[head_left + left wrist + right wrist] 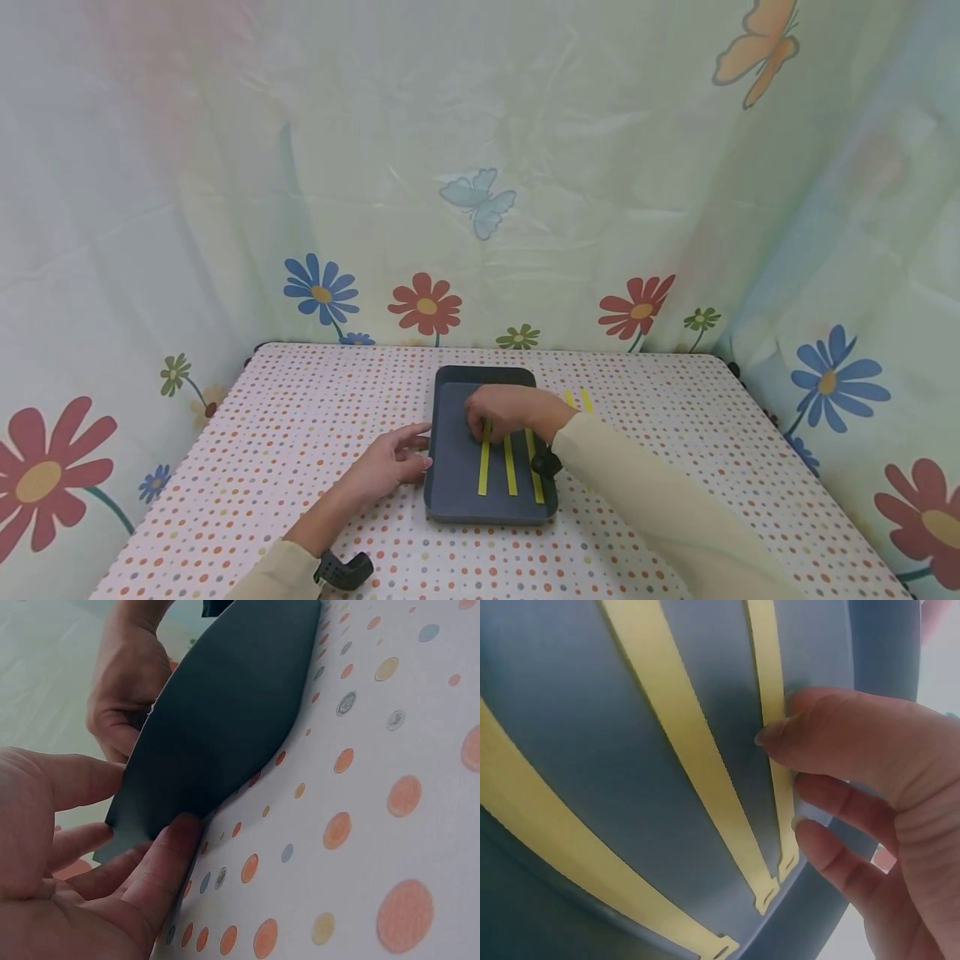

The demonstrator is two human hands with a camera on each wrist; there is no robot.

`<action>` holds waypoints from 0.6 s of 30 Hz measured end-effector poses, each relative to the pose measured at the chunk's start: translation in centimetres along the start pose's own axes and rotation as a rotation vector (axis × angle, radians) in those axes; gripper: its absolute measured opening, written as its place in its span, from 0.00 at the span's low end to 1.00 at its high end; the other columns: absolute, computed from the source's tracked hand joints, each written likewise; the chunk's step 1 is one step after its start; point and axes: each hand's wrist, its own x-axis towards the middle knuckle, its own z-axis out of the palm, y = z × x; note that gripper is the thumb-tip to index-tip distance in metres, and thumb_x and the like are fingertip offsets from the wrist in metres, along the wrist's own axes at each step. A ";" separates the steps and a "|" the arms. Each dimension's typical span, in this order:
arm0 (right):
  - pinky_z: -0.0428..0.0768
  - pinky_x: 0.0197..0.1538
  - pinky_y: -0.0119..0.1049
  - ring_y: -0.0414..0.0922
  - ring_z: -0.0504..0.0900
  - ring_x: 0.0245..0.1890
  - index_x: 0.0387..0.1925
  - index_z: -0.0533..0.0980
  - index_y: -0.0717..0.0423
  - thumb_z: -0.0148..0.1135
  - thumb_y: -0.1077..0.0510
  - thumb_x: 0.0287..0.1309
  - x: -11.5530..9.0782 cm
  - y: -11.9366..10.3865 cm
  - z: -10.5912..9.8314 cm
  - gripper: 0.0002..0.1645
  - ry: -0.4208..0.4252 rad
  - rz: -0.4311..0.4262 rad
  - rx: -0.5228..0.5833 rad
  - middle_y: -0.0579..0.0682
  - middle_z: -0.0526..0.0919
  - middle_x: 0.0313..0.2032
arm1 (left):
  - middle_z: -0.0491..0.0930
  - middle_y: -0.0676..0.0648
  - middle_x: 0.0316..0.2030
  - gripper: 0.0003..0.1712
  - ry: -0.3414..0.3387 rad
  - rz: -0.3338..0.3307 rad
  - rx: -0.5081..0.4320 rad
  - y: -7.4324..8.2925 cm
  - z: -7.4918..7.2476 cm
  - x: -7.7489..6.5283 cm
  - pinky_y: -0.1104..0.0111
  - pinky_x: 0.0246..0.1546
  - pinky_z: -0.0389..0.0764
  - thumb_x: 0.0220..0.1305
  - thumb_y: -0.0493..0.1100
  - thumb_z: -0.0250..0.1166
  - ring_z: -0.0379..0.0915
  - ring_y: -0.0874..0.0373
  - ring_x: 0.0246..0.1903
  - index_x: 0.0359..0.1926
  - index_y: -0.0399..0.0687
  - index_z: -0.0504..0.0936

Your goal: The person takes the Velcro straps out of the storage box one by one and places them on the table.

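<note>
A dark grey tray [486, 374] holds three yellow saw blades with finely toothed edges and slotted ends. My right hand [510, 407] reaches in and pinches the leftmost saw blade [483, 475] between thumb and fingers; in the right wrist view this blade [767, 667] lies along the tray floor. Beside it lie the middle blade [511, 471] and the right blade [536, 479], roughly side by side. At the tray's left side, my left hand [386, 462] touches the outer wall, its fingers loosely extended; the left wrist view shows the fingertips against the dark wall [225, 697].
Right of the tray, more yellow strips [587, 402] lie on the dotted tablecloth [337, 417], partly hidden by the right sleeve [652, 500]. Flower-printed curtains [480, 275] stand behind and beside the table. Black bands with small devices [343, 571] are on both wrists.
</note>
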 end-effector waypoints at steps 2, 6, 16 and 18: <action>0.81 0.43 0.26 0.38 0.81 0.39 0.34 0.89 0.48 0.74 0.67 0.53 0.1 0.0 0.1 0.10 0.000 0.005 -0.011 0.39 0.84 0.40 | 0.71 0.33 0.68 0.38 0.002 0.001 0.003 0.0 0.0 0.0 0.61 0.51 0.88 0.70 0.39 0.65 0.83 0.52 0.52 0.77 0.42 0.63; 0.81 0.41 0.26 0.36 0.80 0.38 0.31 0.89 0.46 0.75 0.67 0.52 0.2 0.0 0.3 0.12 0.002 0.025 -0.034 0.38 0.83 0.39 | 0.71 0.32 0.68 0.37 0.004 0.008 0.013 0.0 0.0 0.1 0.61 0.51 0.88 0.70 0.39 0.64 0.83 0.51 0.53 0.77 0.42 0.63; 0.81 0.40 0.27 0.34 0.77 0.35 0.27 0.87 0.43 0.75 0.67 0.51 0.2 -0.1 0.3 0.13 0.000 0.039 -0.049 0.37 0.82 0.38 | 0.71 0.32 0.68 0.37 0.001 0.011 0.011 -0.2 -0.1 0.1 0.61 0.50 0.88 0.71 0.39 0.64 0.82 0.51 0.53 0.77 0.42 0.63; 0.81 0.39 0.27 0.34 0.77 0.35 0.27 0.87 0.43 0.74 0.67 0.51 0.3 -0.1 0.3 0.13 0.004 0.034 -0.048 0.37 0.82 0.37 | 0.71 0.32 0.68 0.37 0.000 0.011 0.009 -0.2 -0.1 0.1 0.61 0.51 0.88 0.71 0.39 0.64 0.82 0.51 0.53 0.77 0.41 0.62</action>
